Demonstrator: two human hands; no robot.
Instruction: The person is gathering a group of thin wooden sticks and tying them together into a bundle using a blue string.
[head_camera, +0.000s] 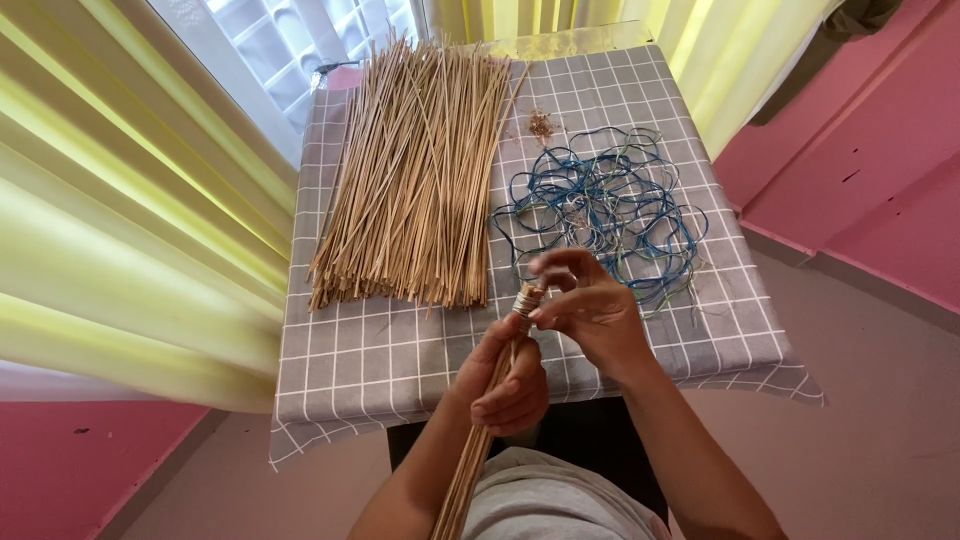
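A thin bundle of sticks (478, 440) is held over the near edge of the table, slanting from the person's lap up to a wrapped top end (527, 298) bound in pale cord. The left hand (503, 378) grips the bundle just below that binding, fingers curled fully around it, thumb side up, forearm rising from the lower frame. The right hand (590, 305) sits at the wrapped end, thumb and forefinger pinched closed on the binding, remaining fingers loosely bent, wrist cocked inward, forearm coming in from the lower right.

Table carries a grey checked cloth (340, 360). A large loose pile of sticks (415, 170) lies fanned from the far left corner toward the middle. A tangle of blue and green cord loops (605, 205) lies on the right half, just beyond the right hand. A small brown clump (541, 124) lies near the far edge. Yellow curtains (120, 190) hang to the left.
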